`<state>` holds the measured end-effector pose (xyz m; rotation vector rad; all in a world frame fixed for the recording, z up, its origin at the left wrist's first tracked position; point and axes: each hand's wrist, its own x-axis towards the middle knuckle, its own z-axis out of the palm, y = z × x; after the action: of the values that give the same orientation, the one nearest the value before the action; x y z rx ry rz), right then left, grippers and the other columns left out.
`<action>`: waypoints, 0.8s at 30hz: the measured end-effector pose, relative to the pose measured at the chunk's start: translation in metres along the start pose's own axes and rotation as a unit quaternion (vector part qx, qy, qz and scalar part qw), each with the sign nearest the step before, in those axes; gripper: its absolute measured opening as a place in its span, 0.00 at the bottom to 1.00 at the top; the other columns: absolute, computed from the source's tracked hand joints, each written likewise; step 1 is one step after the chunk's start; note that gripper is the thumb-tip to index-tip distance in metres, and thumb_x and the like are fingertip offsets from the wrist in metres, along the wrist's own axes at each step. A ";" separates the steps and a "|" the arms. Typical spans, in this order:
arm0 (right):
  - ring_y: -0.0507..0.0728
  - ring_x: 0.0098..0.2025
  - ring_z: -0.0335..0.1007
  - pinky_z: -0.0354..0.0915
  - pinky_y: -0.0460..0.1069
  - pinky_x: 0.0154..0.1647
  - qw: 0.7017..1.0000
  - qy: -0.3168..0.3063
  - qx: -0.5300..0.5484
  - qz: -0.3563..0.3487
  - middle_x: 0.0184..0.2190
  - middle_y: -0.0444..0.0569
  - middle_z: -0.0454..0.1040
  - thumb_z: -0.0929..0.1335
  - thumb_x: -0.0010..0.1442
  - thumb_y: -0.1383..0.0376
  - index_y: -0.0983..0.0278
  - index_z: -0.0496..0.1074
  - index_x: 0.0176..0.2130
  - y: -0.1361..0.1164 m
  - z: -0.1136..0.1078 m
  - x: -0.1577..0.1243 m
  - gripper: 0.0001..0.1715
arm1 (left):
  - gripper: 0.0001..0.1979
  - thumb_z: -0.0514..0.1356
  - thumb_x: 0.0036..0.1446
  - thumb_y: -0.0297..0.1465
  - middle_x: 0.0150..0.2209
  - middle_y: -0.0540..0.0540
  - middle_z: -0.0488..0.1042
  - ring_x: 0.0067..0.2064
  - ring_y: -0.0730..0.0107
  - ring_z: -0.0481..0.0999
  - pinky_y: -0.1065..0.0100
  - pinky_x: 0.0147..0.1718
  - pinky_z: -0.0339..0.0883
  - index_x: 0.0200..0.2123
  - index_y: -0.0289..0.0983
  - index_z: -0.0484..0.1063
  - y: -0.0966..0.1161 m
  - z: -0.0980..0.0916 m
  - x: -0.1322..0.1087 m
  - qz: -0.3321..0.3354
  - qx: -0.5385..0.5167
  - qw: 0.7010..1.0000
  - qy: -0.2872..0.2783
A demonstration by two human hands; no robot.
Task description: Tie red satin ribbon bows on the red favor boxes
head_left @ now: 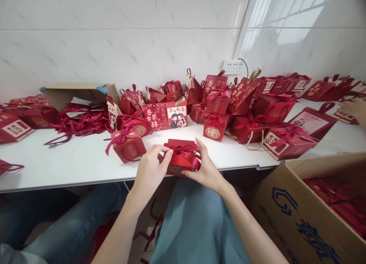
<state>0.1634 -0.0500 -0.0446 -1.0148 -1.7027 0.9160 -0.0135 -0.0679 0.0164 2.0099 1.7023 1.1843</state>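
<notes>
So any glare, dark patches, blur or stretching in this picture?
Head view: window glare on the white marbled wall tiles, upper right; head view: deep shadow under the white tabletop; head view: print too soft to read on the held red ribbon-tied paper box, apparent stretching in the brown cardboard carton.

You can read 吾家有囍 on the patterned gift box [154,118] before you, and 囍 on the far-left gift box [17,131] and the white-panelled gift box [276,143] at right. Your carton [274,218] bears a blue hexagonal logo [284,201] beside lettering you can't fully make out; the gold lettering on the ribbon-tied gift box [180,162] you hold is too small.
</notes>
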 end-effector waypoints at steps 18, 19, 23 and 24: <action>0.64 0.65 0.48 0.53 0.62 0.62 1.000 -0.001 0.020 0.023 0.65 0.55 0.44 0.75 0.44 0.62 0.54 0.39 0.63 0.004 -0.021 -0.037 0.59 | 0.14 0.61 0.49 0.43 0.17 0.55 0.63 0.20 0.77 0.62 0.74 0.21 0.55 0.26 0.38 0.66 -0.026 -0.007 -0.054 -0.216 -0.284 0.905 -0.233; 0.64 0.65 0.49 0.53 0.62 0.62 0.999 0.001 0.017 0.027 0.65 0.55 0.44 0.75 0.45 0.62 0.54 0.39 0.63 0.005 -0.021 -0.038 0.59 | 0.14 0.61 0.49 0.42 0.18 0.54 0.65 0.21 0.76 0.64 0.73 0.22 0.56 0.27 0.38 0.67 -0.033 -0.009 -0.055 -0.217 -0.271 0.902 -0.256; 0.64 0.65 0.48 0.52 0.62 0.63 0.999 0.005 0.016 0.031 0.64 0.56 0.45 0.75 0.44 0.62 0.55 0.40 0.63 0.005 -0.022 -0.039 0.59 | 0.14 0.60 0.48 0.43 0.22 0.50 0.70 0.23 0.74 0.67 0.72 0.23 0.60 0.27 0.37 0.69 -0.052 -0.020 -0.048 -0.216 -0.207 0.934 -0.196; 0.64 0.65 0.48 0.52 0.62 0.63 0.999 0.005 0.019 0.028 0.64 0.57 0.45 0.75 0.44 0.62 0.55 0.40 0.63 0.005 -0.022 -0.039 0.59 | 0.15 0.60 0.49 0.43 0.23 0.49 0.71 0.23 0.74 0.67 0.71 0.24 0.61 0.28 0.37 0.69 -0.052 -0.021 -0.043 -0.207 -0.202 0.946 -0.147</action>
<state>0.1940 -0.0810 -0.0553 -1.0449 -1.6494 0.9740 -0.0642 -0.0990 -0.0219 1.4129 1.4856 0.9358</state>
